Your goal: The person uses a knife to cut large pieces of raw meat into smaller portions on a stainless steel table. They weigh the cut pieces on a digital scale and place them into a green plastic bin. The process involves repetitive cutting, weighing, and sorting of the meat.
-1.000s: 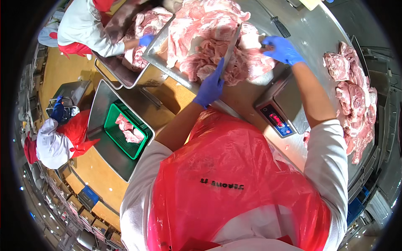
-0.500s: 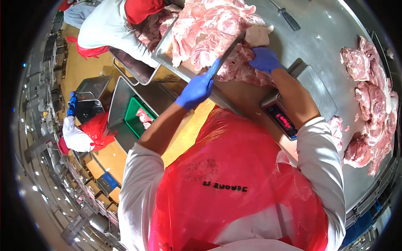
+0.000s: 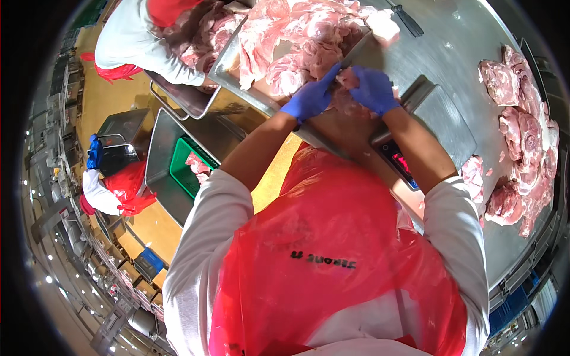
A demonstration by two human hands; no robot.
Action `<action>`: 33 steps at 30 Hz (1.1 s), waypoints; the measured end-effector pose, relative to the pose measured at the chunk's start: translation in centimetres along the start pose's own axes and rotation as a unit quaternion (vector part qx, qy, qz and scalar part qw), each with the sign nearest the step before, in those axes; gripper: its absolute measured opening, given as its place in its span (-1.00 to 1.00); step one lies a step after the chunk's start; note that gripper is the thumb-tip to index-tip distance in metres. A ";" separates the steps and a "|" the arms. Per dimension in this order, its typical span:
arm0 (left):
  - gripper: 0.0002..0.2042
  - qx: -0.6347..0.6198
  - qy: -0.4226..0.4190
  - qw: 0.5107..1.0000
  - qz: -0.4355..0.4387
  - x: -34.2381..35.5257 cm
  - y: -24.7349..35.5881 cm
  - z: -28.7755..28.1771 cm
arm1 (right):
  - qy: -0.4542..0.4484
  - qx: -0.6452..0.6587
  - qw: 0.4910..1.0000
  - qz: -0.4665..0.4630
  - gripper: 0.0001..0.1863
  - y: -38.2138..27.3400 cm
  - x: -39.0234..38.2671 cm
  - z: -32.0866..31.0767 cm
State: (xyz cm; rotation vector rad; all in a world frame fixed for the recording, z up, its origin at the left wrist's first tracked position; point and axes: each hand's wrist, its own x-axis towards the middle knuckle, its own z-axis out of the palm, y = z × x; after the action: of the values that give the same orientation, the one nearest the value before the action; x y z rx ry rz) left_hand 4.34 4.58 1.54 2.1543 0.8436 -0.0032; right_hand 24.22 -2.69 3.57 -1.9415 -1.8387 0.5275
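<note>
My left hand (image 3: 310, 99), in a blue glove, is closed round a knife whose blade (image 3: 358, 47) points away and right across the meat; its handle is hidden in my fist. Close beside it, my gloved right hand (image 3: 374, 90) grips a small piece of pink meat (image 3: 347, 78), fingers curled over it. Both hands are at the near edge of a heap of raw meat (image 3: 276, 41) in a metal tray (image 3: 224, 66). A pale, fatty piece (image 3: 383, 26) sits at the heap's right side.
A bench scale (image 3: 442, 118) with a red display stands right of my hands. Cuts of meat (image 3: 525, 142) line the steel table's right side. A dark-handled tool (image 3: 408, 21) lies far off. Left are a green basket (image 3: 184, 169) inside a metal bin and two co-workers (image 3: 127, 41).
My left hand has moved right and slightly away with the knife, now close to my right hand. The pale piece has shifted right and away, and the meat near my hands has been rearranged.
</note>
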 end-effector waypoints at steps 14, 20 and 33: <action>-0.24 -0.043 0.060 0.997 0.033 1.3 -1.9 5.1 | 0.075 -0.074 0.989 -0.108 -0.66 -2.9 0.3 -2.1; -0.27 -0.033 -0.004 0.998 0.062 -0.1 -1.5 2.4 | 0.176 -0.127 0.976 0.016 -0.72 0.7 3.0 -7.8; -0.30 0.019 -0.131 0.987 0.091 -4.7 -2.5 -3.1 | 0.297 0.073 0.947 0.095 -0.66 -0.3 -3.6 -19.2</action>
State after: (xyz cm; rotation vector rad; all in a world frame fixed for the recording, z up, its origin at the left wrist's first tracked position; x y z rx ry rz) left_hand -1.58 5.19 3.17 2.1996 0.4983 -0.2079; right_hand 34.08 -6.97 19.85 -1.9103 -1.2109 0.1006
